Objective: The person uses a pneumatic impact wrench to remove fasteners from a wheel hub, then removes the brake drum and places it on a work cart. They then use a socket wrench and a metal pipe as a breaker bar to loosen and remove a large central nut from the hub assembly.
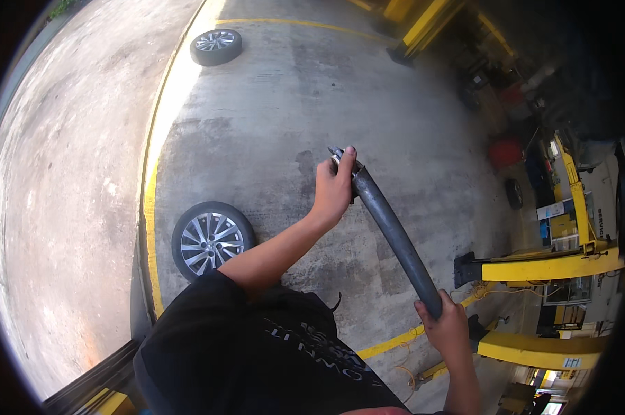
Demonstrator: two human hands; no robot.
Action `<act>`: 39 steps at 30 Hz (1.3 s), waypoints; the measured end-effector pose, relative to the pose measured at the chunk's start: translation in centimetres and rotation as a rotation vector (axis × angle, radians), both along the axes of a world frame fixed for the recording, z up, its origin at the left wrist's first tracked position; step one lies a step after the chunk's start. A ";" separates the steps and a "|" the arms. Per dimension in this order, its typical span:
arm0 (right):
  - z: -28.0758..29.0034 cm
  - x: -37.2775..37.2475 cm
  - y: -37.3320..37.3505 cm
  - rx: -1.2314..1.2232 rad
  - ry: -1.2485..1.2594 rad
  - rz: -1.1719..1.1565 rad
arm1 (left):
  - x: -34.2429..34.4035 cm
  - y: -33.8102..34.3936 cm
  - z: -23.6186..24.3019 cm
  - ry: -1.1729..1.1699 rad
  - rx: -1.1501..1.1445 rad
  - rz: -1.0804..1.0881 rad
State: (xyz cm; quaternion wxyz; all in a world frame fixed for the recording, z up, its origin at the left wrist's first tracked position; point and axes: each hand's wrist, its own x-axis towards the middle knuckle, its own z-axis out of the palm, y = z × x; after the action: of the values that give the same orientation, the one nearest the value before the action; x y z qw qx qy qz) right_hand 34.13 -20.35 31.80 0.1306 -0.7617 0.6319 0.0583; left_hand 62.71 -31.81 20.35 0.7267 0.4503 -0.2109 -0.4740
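Observation:
A long dark grey metal pipe (395,232) slants in front of my body, its upper end farther away and its lower end near my right side. At the upper end my left hand (334,190) is closed round it, the thumb lying along the top. A short metal piece (336,153) sticks out past that thumb; its kind is too small and covered to tell. Around the lower end my right hand (445,324) is wrapped, with the thumb against the pipe's side. The pipe is held off the concrete floor (278,131).
One wheel with a tyre (213,238) lies flat at my left, another wheel (216,46) farther off. Yellow lift arms (555,268) reach in from the right, with an orange hose (413,379) below. A yellow line (150,207) edges the floor at left.

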 end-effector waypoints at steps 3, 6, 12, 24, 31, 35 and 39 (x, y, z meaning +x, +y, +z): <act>-1.9 4.0 -6.1 -0.067 -0.077 0.189 | 4.9 -1.1 0.0 0.007 -0.033 0.180; -5.0 6.8 -11.5 -0.010 -0.138 0.295 | 8.8 -1.1 -0.7 -0.047 -0.069 0.371; -11.9 11.2 -20.5 0.009 -0.335 0.572 | 12.7 -1.9 -3.0 -0.212 -0.261 0.636; -17.2 23.4 -32.6 0.279 -0.459 0.867 | 18.7 -3.4 -5.5 -0.353 -0.067 1.048; -24.7 32.7 -39.1 0.274 -0.404 0.870 | 25.2 -8.6 -11.6 -0.528 0.048 1.075; -29.2 38.9 -44.3 0.273 -0.372 0.816 | 31.4 -13.7 -12.7 -0.679 -0.011 0.871; -32.6 47.8 -49.1 0.281 -0.480 0.790 | 40.8 -19.7 -12.3 -0.847 -0.080 0.784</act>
State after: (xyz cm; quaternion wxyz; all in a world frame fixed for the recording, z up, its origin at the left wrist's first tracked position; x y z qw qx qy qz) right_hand 81.98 -69.46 -0.83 0.3423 -0.9104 0.2321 0.0109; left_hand 103.47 -51.48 8.03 0.7167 0.6174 -0.3185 0.0608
